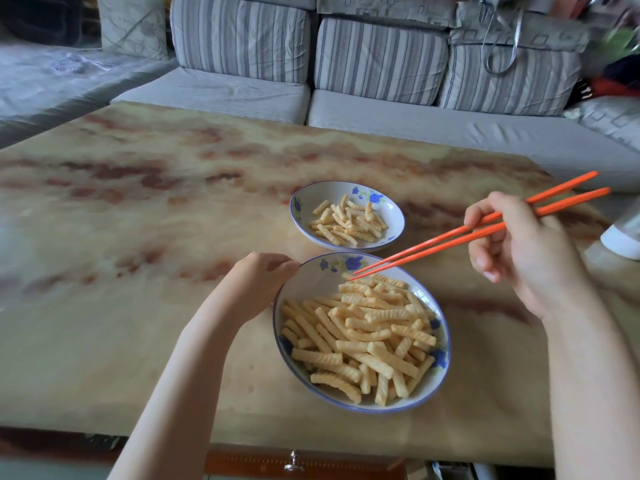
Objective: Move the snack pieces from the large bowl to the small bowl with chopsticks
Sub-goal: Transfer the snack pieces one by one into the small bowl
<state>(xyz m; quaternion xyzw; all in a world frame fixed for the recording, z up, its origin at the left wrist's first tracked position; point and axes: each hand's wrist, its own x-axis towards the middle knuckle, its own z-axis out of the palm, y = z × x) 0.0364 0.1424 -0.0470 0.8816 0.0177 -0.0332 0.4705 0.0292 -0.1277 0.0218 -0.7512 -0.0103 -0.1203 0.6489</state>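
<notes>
- left grip (258,282): fingers curled over the far-left rim of the large bowl (311,277), steadying it on the bench (138,237)
- large bowl: nearest the person, heaped with snack pieces (363,337) lying in all directions; several dozen, too many to count
- small bowl (304,206): just beyond the large one, rims almost touching; roughly twenty pieces inside, so most of the job looks left
- chopsticks (450,237): orange, long axis runs from upper right down to lower left; tips a hair apart, nothing between them, at the far edge of the pile
- key relation: nearest pieces lie just below the tips and toward the person; the small bowl is away from the tips, slightly left
- right grip (523,251): clamped round the chopsticks past mid-length, the working hand
- count: 2 bowls, 2 chopsticks, 2 hands
</notes>
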